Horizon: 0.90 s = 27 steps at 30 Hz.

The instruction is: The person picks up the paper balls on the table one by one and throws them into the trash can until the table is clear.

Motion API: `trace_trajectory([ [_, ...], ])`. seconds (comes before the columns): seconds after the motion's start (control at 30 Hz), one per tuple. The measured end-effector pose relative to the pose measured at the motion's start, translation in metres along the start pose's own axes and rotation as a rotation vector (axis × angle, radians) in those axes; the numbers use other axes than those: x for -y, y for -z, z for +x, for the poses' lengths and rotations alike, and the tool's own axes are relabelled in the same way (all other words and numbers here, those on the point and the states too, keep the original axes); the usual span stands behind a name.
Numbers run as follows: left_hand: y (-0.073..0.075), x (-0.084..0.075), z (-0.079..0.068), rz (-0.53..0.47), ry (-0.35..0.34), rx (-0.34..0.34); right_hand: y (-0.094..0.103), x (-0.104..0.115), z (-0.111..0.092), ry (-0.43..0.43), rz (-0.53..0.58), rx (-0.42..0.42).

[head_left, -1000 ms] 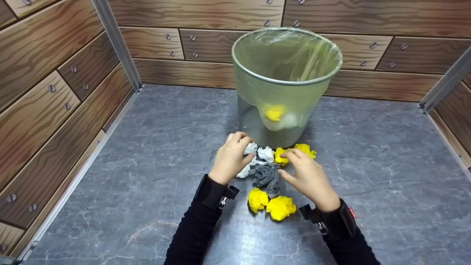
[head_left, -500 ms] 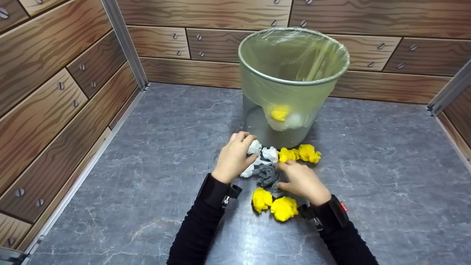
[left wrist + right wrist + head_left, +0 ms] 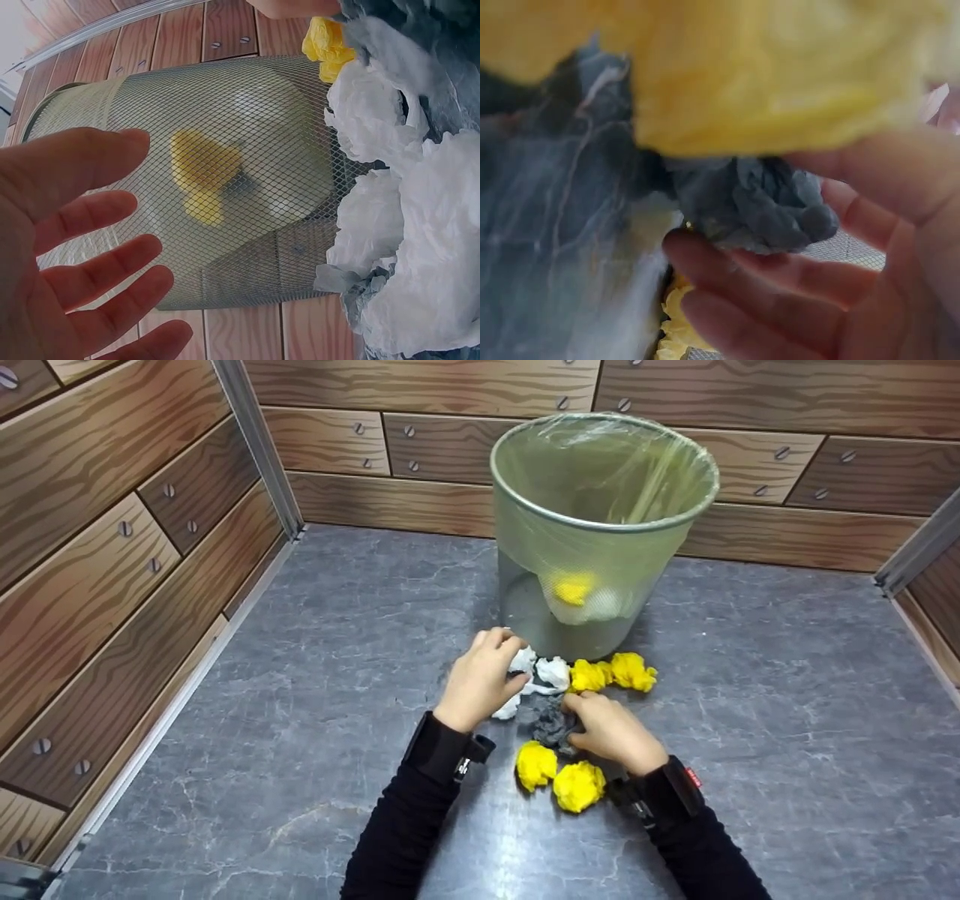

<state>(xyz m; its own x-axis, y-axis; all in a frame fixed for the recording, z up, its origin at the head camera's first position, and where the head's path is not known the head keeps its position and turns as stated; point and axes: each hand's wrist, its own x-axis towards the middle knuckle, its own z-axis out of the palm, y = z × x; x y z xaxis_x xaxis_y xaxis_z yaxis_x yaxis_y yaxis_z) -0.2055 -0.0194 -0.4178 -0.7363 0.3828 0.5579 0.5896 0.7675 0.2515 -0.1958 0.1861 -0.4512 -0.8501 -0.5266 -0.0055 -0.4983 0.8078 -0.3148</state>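
My right hand pinches a crumpled grey wad between thumb and fingers, low over the floor. In the right wrist view the grey wad lies between the thumb and curled fingertips, partly behind a blurred yellow wad. Beside crumpled white wads, my left hand hovers with relaxed, spread fingers. Nothing lies in this left hand in its wrist view, where white wads sit to the right. Two yellow wads lie nearest the person, and two more yellow wads lie by the bin's foot.
A round mesh bin with a clear yellowish liner stands behind the wads. A yellow wad and a pale one show through its side. Wood-patterned walls enclose the grey marbled floor.
My right hand has moved left and down and closed its fingers on the grey wad, which is now more bunched. My left hand has stayed nearly still beside the white wads.
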Motion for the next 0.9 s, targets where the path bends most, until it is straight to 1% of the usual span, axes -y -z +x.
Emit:
trace_trajectory([
  [0.17,-0.001,0.001,0.0,0.008,0.002,-0.002,0.008,0.002,-0.005,0.03,0.044,-0.039],
  [0.27,-0.001,0.0,-0.001,0.012,-0.007,0.0,0.017,0.003,-0.01,0.043,0.06,-0.073],
  [0.37,-0.002,0.0,-0.002,0.013,-0.016,0.021,0.03,0.004,-0.019,0.042,0.084,-0.112],
  [0.53,-0.002,-0.001,-0.001,0.013,-0.004,0.064,0.054,0.002,-0.036,0.033,0.114,-0.221],
  [0.6,-0.001,-0.001,-0.001,0.016,0.003,0.078,0.061,0.001,-0.043,0.019,0.107,-0.258],
  [0.67,-0.001,-0.001,-0.001,0.024,0.008,0.092,0.066,-0.001,-0.048,-0.007,0.103,-0.273],
  [0.77,-0.001,-0.001,-0.001,0.032,0.014,0.107,0.07,-0.001,-0.054,-0.04,0.1,-0.266],
  [0.9,-0.001,-0.002,-0.001,0.031,0.015,0.115,0.074,0.0,-0.058,-0.042,0.096,-0.272],
])
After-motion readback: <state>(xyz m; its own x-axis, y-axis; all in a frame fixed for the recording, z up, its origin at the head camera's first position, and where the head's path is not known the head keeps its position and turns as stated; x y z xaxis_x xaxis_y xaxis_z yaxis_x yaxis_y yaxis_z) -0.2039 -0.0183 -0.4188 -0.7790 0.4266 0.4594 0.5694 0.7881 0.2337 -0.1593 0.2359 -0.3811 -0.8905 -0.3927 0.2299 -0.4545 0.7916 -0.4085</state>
